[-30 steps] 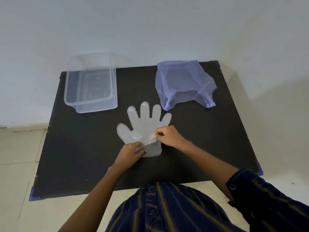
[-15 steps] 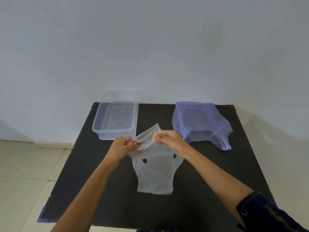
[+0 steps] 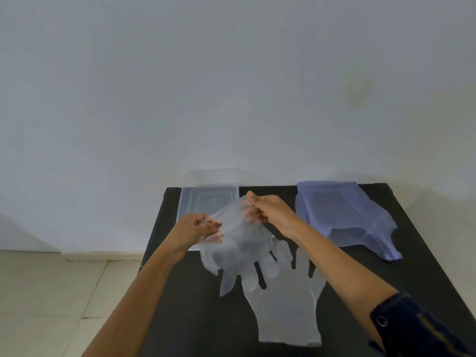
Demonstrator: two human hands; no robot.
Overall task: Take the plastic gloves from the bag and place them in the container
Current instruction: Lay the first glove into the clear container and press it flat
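My left hand [image 3: 199,229] and right hand [image 3: 270,210] both pinch the cuff of one thin clear glove [image 3: 239,251], fingers closed on the film, mid-frame over the black table [image 3: 180,318]. A second glove [image 3: 288,305] lies flat at lower centre. The container [image 3: 208,199] sits just behind my hands, the purple bag [image 3: 342,215] at right. The held film looks slippery; it could cling to my fingers, or catch the glove below and drag it.

Black counter [image 3: 180,318] standing against a pale wall, clear container [image 3: 189,202] sitting at its far edge beyond the left hand [image 3: 198,229], blue-tinted bag [image 3: 342,212] lying beyond the right hand [image 3: 270,211], a flat clear glove [image 3: 288,313] lying between the forearms.
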